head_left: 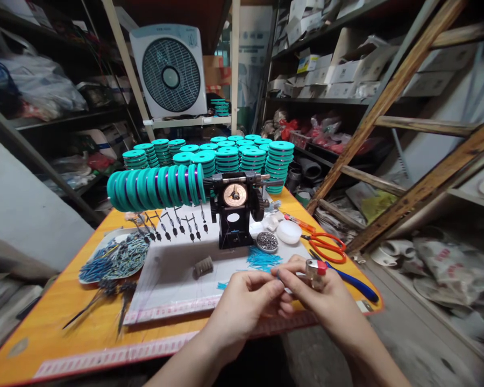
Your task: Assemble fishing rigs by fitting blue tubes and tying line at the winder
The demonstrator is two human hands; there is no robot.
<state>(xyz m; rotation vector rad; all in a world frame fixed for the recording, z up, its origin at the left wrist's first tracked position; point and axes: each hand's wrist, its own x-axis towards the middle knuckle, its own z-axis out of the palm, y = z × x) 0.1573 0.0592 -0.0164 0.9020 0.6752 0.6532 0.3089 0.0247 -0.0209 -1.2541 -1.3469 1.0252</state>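
My left hand is closed in a pinch at the board's near edge, its fingertips meeting those of my right hand. Something small and bluish shows between the fingertips, too small to name. My right hand is also closed, with a lighter with a red and silver top held in its fingers. Just beyond my hands lies a pile of short blue pieces. Behind it stands a black winding machine with a round dial and a row of teal spools on its shaft. A ribbed grey cylinder lies on the white board.
Stacked teal spools fill the table's back. Right of the machine are a dish of metal bits, a white lid, orange-handled scissors and a blue-handled tool. A tray stands left; a wooden ladder leans right.
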